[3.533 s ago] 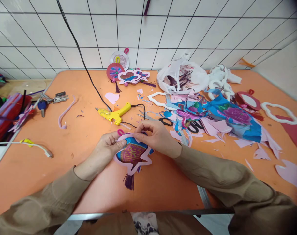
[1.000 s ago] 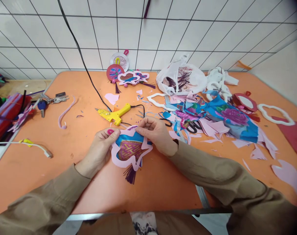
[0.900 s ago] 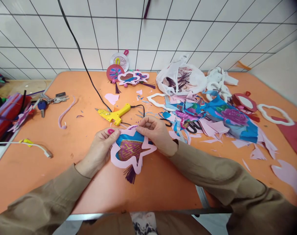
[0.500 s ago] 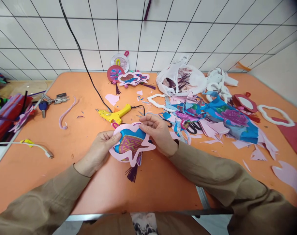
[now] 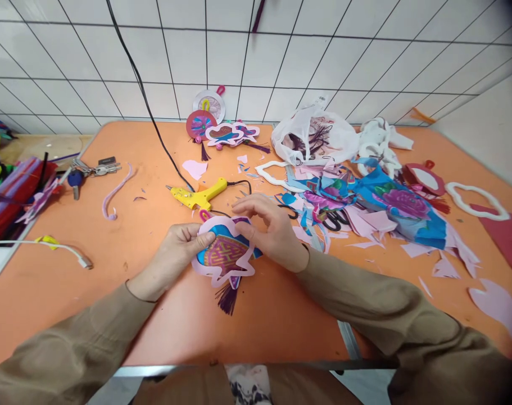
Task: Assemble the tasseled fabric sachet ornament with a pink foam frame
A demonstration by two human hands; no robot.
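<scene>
Between my hands is a fish-shaped ornament (image 5: 226, 256) with a pink cut-out border, a patterned blue and purple fabric middle and a small pink loop at the top. A dark purple tassel (image 5: 227, 299) hangs below it. My left hand (image 5: 177, 247) pinches its left side, thumb on the front. At the upper right edge, my right hand (image 5: 272, 230) has its thumb against the front, with the other fingers bent over the rim. Part of the right side is hidden by that hand. Just beyond lies a yellow glue gun (image 5: 202, 196).
Fabric and paper scraps (image 5: 407, 208) with scissors (image 5: 335, 219) cover the right side of the orange table (image 5: 281, 332). Behind them sits a white plastic bag (image 5: 315, 135). Finished ornaments (image 5: 224, 135) lie at the wall. Keys (image 5: 76, 180) and a white cable (image 5: 62, 247) are on the left.
The ornament's right side has turned inward, and its border looks narrower there. My right hand has shifted its grip along the upper right edge, fingers now bent more.
</scene>
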